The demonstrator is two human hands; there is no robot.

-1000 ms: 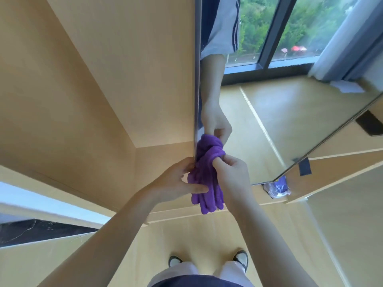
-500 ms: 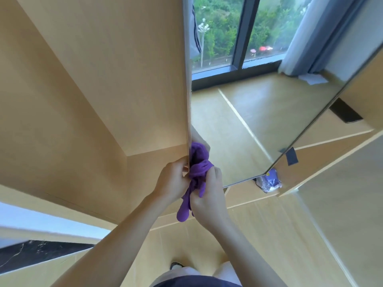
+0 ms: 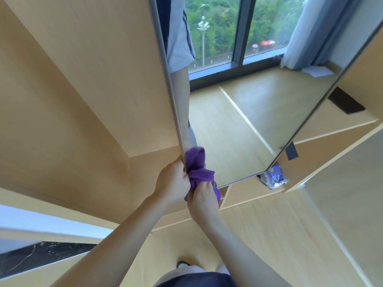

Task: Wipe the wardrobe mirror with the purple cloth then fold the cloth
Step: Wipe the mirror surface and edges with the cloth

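Cloth, purple (image 3: 198, 171): soft fleecy fabric, bunched into a crumpled wad, held at the lower left corner of the wardrobe mirror (image 3: 248, 125); its upper part shows reflected in the glass. Left hand (image 3: 173, 181): fingers curled round the wad's left side, against the mirror's edge. Right hand (image 3: 204, 198): fingers gripping the wad from below, a purple tail hanging beside it.

Over the last second both hands have drawn closer together at the mirror's (image 3: 238, 125) left edge. The left hand (image 3: 172, 182) has shifted from open support to gripping the purple cloth (image 3: 198, 168). The right hand (image 3: 204, 198) now clenches the cloth lower down, bunching it tighter; less cloth hangs below.
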